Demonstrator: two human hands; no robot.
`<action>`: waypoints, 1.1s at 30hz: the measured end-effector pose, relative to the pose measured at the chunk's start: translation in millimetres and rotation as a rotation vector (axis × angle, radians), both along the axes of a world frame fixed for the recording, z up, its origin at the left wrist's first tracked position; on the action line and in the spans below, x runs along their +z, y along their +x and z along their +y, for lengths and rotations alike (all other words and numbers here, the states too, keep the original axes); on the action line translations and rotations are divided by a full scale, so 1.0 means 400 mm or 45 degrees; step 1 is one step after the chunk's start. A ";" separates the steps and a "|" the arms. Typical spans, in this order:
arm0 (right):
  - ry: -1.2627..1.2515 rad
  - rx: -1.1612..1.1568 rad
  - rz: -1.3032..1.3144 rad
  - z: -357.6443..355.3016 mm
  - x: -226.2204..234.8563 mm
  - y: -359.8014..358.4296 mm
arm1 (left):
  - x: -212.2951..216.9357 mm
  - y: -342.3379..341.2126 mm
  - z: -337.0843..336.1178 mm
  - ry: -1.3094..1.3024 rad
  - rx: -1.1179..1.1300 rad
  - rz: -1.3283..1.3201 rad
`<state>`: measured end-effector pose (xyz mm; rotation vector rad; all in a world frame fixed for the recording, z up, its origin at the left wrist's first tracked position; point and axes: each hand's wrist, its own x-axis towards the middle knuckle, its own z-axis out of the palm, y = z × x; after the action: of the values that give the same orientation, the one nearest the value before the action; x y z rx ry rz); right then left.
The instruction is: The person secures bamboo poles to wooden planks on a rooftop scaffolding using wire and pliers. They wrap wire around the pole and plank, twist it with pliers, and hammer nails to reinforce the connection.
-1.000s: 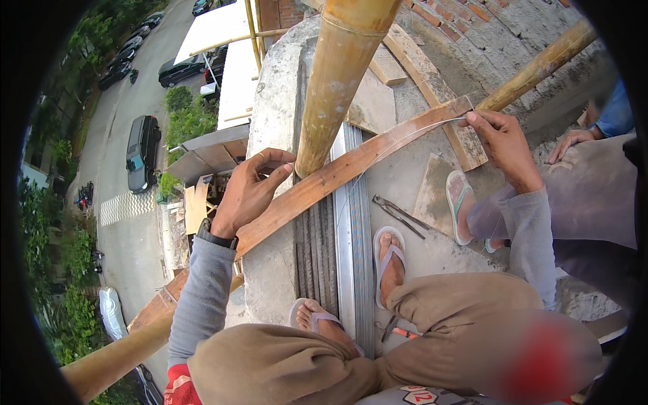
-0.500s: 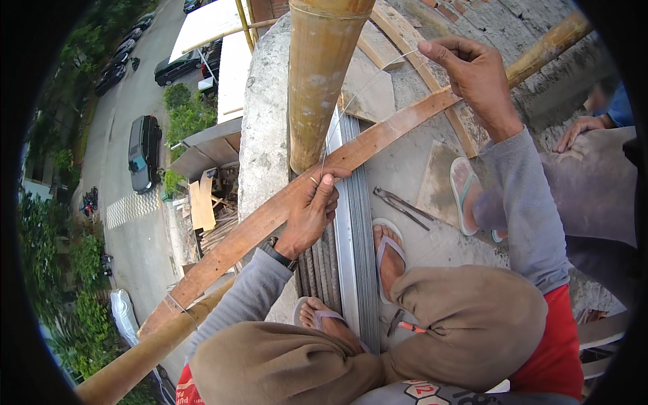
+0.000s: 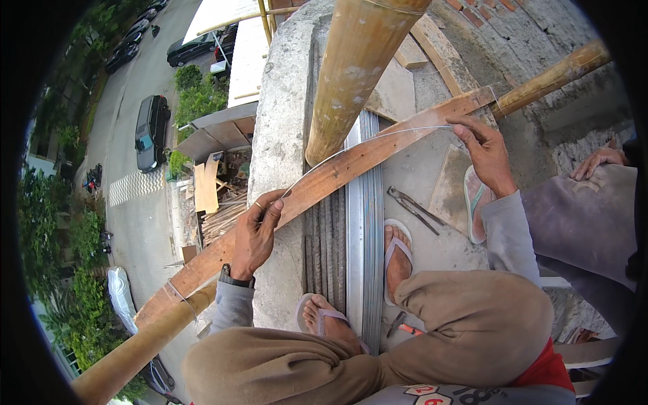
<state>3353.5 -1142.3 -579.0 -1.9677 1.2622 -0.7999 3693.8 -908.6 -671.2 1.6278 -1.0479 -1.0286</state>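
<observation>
- Two hands stretch a thin pale wire [image 3: 364, 140] above the long brown wooden plank [image 3: 324, 183], which runs slantwise across the grey concrete ledge [image 3: 280, 135].
- Left hand [image 3: 256, 233] is at the plank's lower stretch, fingers pinched shut on the wire's end and resting against the wood.
- Right hand [image 3: 484, 150] is near the plank's upper end, fingertips closed on the wire's other end, just above the wood.
- Thick yellow-brown bamboo pole [image 3: 358, 67] stands over the plank's middle, its lower end close above the wood.
- Grey metal channel strips [image 3: 358, 223] lie along the ledge, passing under the plank.
- Dark metal pincers [image 3: 413, 209] lie on the concrete below the plank, beside a foot in a sandal [image 3: 398, 253].
</observation>
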 end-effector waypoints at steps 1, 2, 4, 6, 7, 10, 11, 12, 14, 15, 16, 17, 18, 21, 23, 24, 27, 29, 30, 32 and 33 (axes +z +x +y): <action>0.042 -0.108 -0.009 0.005 0.012 -0.001 | 0.003 0.006 -0.004 0.106 0.015 -0.065; 0.132 -0.106 -0.051 0.008 0.024 0.005 | 0.008 0.012 -0.008 0.244 -0.038 -0.095; 0.249 -0.195 -0.131 0.014 0.051 0.034 | 0.009 0.000 -0.024 0.236 -0.309 0.013; 0.239 -0.109 -0.083 0.002 0.106 0.059 | 0.009 -0.029 -0.045 0.350 -0.554 -0.043; 0.258 -0.142 -0.020 -0.004 0.137 0.072 | 0.009 -0.046 -0.060 0.145 -0.503 0.003; -0.186 0.228 -0.107 -0.011 0.195 0.130 | 0.018 -0.089 -0.119 -0.184 -0.271 0.148; -0.335 0.297 -0.122 -0.018 0.213 0.145 | 0.026 -0.086 -0.129 -0.217 -0.236 0.279; -0.488 0.369 -0.136 -0.022 0.231 0.149 | 0.036 -0.074 -0.134 -0.243 -0.206 0.346; -0.470 0.403 -0.076 -0.031 0.254 0.130 | 0.051 -0.043 -0.129 -0.363 -0.104 0.436; -0.454 0.420 -0.043 -0.034 0.253 0.113 | 0.059 -0.006 -0.116 -0.374 -0.108 0.452; -0.316 0.377 0.049 -0.031 0.240 0.093 | 0.064 0.028 -0.099 -0.408 -0.080 0.494; -0.213 0.389 0.110 -0.025 0.215 0.074 | 0.070 0.069 -0.073 -0.405 -0.045 0.562; 0.008 0.317 0.095 -0.015 0.179 0.059 | 0.073 0.102 -0.046 -0.381 0.021 0.517; 0.646 -0.067 -0.443 0.040 0.052 0.052 | 0.052 0.114 0.015 -0.253 0.089 0.495; 0.815 0.169 -0.722 0.098 -0.011 0.084 | 0.026 0.063 0.035 -0.101 -0.020 0.648; 1.008 0.371 -0.814 0.124 -0.029 0.113 | 0.003 0.007 0.032 -0.061 -0.090 0.743; 1.345 0.676 -0.814 0.197 -0.056 0.237 | -0.043 -0.140 0.016 -0.094 -0.118 0.953; 1.380 0.788 -0.865 0.234 -0.067 0.319 | -0.055 -0.182 0.013 -0.065 -0.187 0.972; 1.358 0.754 -0.808 0.251 -0.069 0.344 | -0.057 -0.201 0.014 -0.070 -0.207 0.987; 1.303 0.733 -0.699 0.272 -0.081 0.383 | -0.050 -0.217 0.025 -0.054 -0.249 0.903; 1.279 0.731 -0.674 0.275 -0.089 0.393 | -0.045 -0.220 0.031 -0.126 -0.246 0.985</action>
<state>3510.9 -1032.2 -614.7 -1.0745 0.5296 -0.2500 3605.8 -896.3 -689.0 0.9114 -0.7067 -1.5362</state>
